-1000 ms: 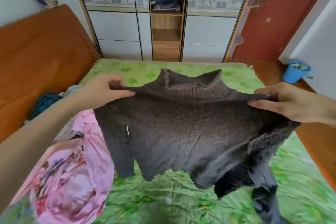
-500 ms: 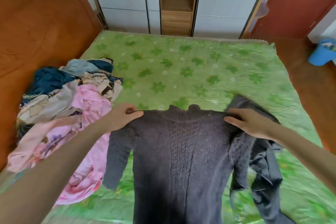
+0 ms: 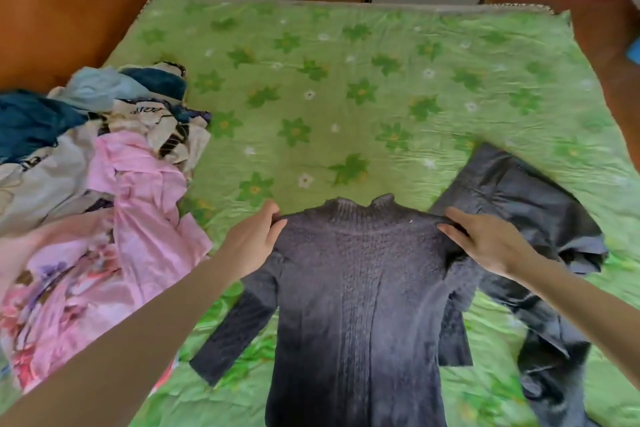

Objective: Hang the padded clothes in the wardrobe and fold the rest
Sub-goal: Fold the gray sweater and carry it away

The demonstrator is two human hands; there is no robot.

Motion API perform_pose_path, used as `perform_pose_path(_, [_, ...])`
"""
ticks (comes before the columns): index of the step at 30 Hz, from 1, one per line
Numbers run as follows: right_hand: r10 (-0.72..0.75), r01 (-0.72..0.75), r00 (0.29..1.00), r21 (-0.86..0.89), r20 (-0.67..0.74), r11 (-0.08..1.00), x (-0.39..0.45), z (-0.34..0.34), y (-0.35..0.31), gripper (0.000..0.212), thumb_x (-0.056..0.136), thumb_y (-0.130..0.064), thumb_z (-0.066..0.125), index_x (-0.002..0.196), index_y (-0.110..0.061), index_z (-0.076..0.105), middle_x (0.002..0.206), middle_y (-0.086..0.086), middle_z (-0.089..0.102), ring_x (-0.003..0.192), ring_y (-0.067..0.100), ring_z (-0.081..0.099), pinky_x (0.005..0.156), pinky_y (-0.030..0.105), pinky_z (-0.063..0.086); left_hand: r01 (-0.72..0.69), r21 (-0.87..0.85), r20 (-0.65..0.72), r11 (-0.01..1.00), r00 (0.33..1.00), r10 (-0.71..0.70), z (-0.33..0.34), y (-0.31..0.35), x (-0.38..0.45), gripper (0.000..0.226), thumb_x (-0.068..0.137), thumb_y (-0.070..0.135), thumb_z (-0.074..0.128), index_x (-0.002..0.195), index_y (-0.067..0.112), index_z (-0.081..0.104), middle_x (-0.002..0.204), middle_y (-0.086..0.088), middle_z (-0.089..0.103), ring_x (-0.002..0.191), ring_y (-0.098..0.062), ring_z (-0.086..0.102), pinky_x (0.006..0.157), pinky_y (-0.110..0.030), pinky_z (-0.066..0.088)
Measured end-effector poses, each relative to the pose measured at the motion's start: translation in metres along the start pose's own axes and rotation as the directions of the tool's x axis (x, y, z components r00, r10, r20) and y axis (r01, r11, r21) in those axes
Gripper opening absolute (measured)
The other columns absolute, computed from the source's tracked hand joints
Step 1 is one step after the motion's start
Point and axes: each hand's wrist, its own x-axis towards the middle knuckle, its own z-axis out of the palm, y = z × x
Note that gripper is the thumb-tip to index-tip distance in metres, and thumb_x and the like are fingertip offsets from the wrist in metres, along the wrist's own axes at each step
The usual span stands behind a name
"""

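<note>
1. The step in hand looks like the folding part of the task: a dark grey knitted sweater with a high ribbed collar [image 3: 360, 288] lies spread face-up on the green flower-patterned bedspread [image 3: 346, 87], collar pointing away from the person, hem toward the near edge.
2. The left hand [image 3: 254, 241] pinches the sweater's left shoulder, fingers [image 3: 273, 215] curled over the knit with the thumb under the edge.
3. The right hand [image 3: 485, 241] grips the right shoulder likewise, its fingers curled into the fabric.
4. Both sleeves trail down beside the body, the left one angled outward, the right one tucked close.
5. Next, I judge, the shoulders should be released and the sleeves brought across the chest before the body is doubled over.
6. A dark grey smooth garment [image 3: 533, 218] lies just right of the sweater, partly under its sleeve; a heap of pink and patterned clothes [image 3: 114, 191] sits to the left.
</note>
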Motion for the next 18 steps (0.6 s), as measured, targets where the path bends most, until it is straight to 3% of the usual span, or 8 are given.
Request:
perform_pose_path(5, [-0.007, -0.001, 0.992, -0.062, -0.123, 0.998, 0.103, 0.039, 0.033, 0.028, 0.106, -0.051, 0.035, 0.098, -0.025, 0.043, 0.075, -0.001, 0.059, 0.073, 0.032, 0.063, 0.051, 0.038, 0.037, 0.003, 0.083, -0.188, 0.997, 0.982, 0.013, 0.047, -0.029, 0.088, 0.017, 0.109, 0.029, 0.05, 0.102, 0.015, 0.044, 0.062, 0.003, 0.047, 0.047, -0.017, 0.045, 0.045, -0.031, 0.026])
perform_pose_path(7, [-0.009, -0.015, 0.96, -0.081, -0.281, 0.997, 0.144, 0.074, 0.043, 0.03, 0.108, -0.044, 0.038, 0.099, -0.018, 0.052, 0.083, 0.003, 0.06, 0.078, 0.035, 0.062, 0.057, 0.04, 0.043, 0.083, 0.124, -0.313, 0.989, 0.949, -0.04, 0.083, -0.039, 0.123, 0.013, 0.106, 0.022, 0.057, 0.107, 0.01, 0.053, 0.081, -0.004, 0.061, 0.069, -0.026, 0.058, 0.062, -0.036, 0.041])
perform_pose_path(9, [-0.024, -0.049, 0.928, -0.185, -0.371, 0.981, 0.174, 0.122, 0.047, 0.028, 0.107, -0.032, 0.046, 0.119, -0.011, 0.062, 0.113, 0.014, 0.063, 0.102, 0.041, 0.061, 0.082, 0.05, 0.05, 0.16, 0.147, -0.362, 0.976, 0.927, -0.098, 0.132, -0.047, 0.146, 0.028, 0.103, 0.02, 0.059, 0.125, 0.004, 0.058, 0.115, -0.016, 0.066, 0.108, -0.038, 0.06, 0.09, -0.049, 0.048])
perform_pose_path(11, [-0.045, -0.033, 0.937, -0.216, -0.348, 0.976, 0.188, 0.176, 0.044, 0.038, 0.106, -0.028, 0.046, 0.139, -0.011, 0.056, 0.143, 0.018, 0.053, 0.127, 0.042, 0.052, 0.102, 0.054, 0.044, 0.148, 0.174, -0.294, 0.974, 0.951, -0.092, 0.186, -0.049, 0.153, 0.044, 0.105, 0.027, 0.053, 0.142, 0.004, 0.053, 0.142, -0.018, 0.058, 0.134, -0.038, 0.051, 0.111, -0.051, 0.043])
perform_pose_path(13, [-0.11, 0.053, 0.951, -0.197, -0.289, 0.979, 0.19, 0.227, 0.037, 0.048, 0.107, -0.035, 0.035, 0.147, -0.014, 0.052, 0.155, 0.015, 0.047, 0.142, 0.037, 0.045, 0.113, 0.053, 0.039, 0.081, 0.22, -0.183, 0.972, 0.982, -0.041, 0.235, -0.046, 0.148, 0.053, 0.108, 0.034, 0.043, 0.154, 0.008, 0.045, 0.161, -0.014, 0.043, 0.151, -0.033, 0.037, 0.123, -0.049, 0.033])
perform_pose_path(15, [-0.117, 0.082, 0.974, -0.179, -0.193, 0.98, 0.189, 0.267, 0.031, 0.058, 0.107, -0.045, 0.027, 0.156, -0.02, 0.044, 0.165, 0.008, 0.036, 0.154, 0.03, 0.032, 0.12, 0.052, 0.033, 0.003, 0.259, -0.099, 0.966, 0.995, 0.023, 0.272, -0.045, 0.143, 0.057, 0.112, 0.04, 0.031, 0.16, 0.012, 0.038, 0.169, -0.011, 0.032, 0.158, -0.029, 0.027, 0.127, -0.049, 0.027])
perform_pose_path(18, [-0.018, -0.003, 0.993, -0.174, -0.118, 0.985, 0.192, 0.304, 0.03, 0.067, 0.107, -0.058, 0.018, 0.166, -0.028, 0.012, 0.174, 0.0, 0.007, 0.161, 0.023, 0.005, 0.127, 0.051, 0.016, -0.054, 0.32, -0.021, 0.946, 0.998, 0.064, 0.306, -0.051, 0.142, 0.067, 0.109, 0.054, 0.017, 0.165, 0.019, 0.026, 0.173, -0.009, 0.02, 0.16, -0.029, 0.019, 0.129, -0.052, 0.02])
